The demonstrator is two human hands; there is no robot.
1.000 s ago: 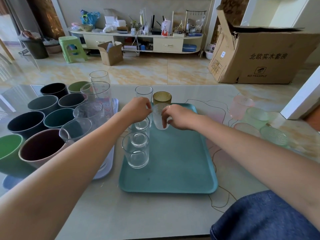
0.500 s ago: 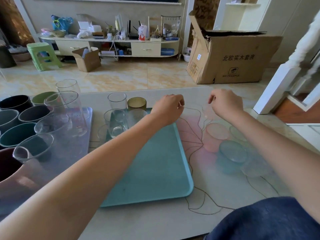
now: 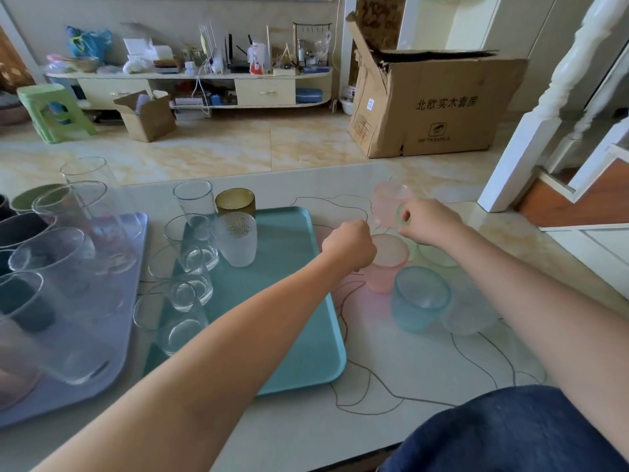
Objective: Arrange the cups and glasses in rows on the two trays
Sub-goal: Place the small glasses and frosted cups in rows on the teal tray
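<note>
A: Teal tray [image 3: 289,321]: matt plastic, smooth. Lilac tray [image 3: 112,362]: same, slight sheen.
B: Glasses?
A: Clear tumblers [image 3: 195,206] smooth and glossy. Frosted glass [image 3: 236,243] pebbled, amber glass [image 3: 235,202] dimpled too. Pastel cups [image 3: 420,301] translucent, frosted look.
B: Tabletop [image 3: 391,379]?
A: Polished, stone-like, glossy. Big box [image 3: 439,103]: raw corrugated cardboard.

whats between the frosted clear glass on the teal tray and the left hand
Only bare teal tray, in the head view: nothing stands between the frosted clear glass and the left hand.
</note>
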